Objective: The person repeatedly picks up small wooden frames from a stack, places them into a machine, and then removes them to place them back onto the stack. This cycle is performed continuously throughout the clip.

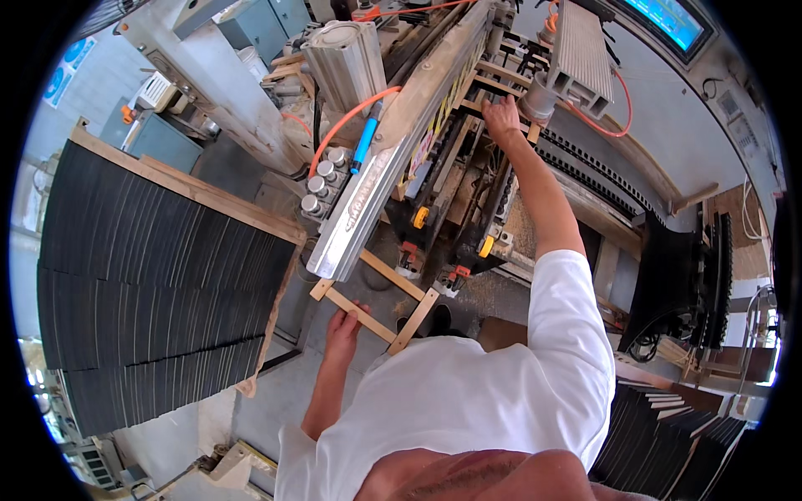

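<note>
Low on my left, my left hand (342, 329) grips the near slat of a light wooden frame (415, 321); the thumb lies on top and most fingers are hidden below. The frame hangs tilted in front of my body, past the end of a long metal machine beam (347, 221). My right arm stretches far forward into the machine. There my right hand (503, 119) is closed at a second wooden frame (499, 85), which lies across the machine's rails. Its fingertips are partly hidden.
A tall stack of black-edged boards (159, 275) stands at left, with more black boards (660, 434) at lower right. Yellow knobs (421, 217) and red clamps sit at the rails' near ends. Orange air hoses (351, 117) loop over the machine. A lit screen (668, 25) hangs at upper right.
</note>
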Motion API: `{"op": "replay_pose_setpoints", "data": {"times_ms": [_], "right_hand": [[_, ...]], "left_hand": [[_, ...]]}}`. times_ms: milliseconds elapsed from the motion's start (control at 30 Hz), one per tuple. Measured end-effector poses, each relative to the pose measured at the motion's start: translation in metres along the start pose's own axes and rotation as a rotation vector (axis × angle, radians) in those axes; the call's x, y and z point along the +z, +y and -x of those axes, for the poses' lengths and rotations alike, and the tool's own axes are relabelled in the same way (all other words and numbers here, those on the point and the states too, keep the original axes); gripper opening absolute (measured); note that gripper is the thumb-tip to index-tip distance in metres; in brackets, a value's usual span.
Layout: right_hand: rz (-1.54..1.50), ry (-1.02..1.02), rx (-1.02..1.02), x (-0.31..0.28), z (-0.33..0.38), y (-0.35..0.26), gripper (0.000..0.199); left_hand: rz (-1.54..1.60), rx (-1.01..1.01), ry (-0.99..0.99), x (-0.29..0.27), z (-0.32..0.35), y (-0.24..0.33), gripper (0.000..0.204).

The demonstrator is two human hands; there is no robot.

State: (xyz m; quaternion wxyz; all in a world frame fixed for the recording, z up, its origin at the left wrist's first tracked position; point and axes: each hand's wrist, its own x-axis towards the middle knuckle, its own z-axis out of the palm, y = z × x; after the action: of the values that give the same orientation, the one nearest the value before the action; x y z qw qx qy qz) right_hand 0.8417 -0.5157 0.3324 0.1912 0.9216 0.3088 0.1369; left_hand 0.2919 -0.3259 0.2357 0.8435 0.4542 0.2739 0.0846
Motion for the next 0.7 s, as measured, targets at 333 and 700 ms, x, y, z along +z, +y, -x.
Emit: {"op": "replay_pose_setpoints", "data": {"times_ms": [333, 700], "right_hand": [[-0.129, 0.027, -0.034, 0.048, -0.063, 0.04, 0.022], [-0.266, -0.079, -0.086, 0.03, -0.077, 0.044, 0.017]], "left_hand": [[0.064, -0.003, 0.221, 0.017, 0.008, -0.019, 0.035], [0.072, -0.074, 0.223, 0.047, -0.018, -0.039, 0.031]]}}
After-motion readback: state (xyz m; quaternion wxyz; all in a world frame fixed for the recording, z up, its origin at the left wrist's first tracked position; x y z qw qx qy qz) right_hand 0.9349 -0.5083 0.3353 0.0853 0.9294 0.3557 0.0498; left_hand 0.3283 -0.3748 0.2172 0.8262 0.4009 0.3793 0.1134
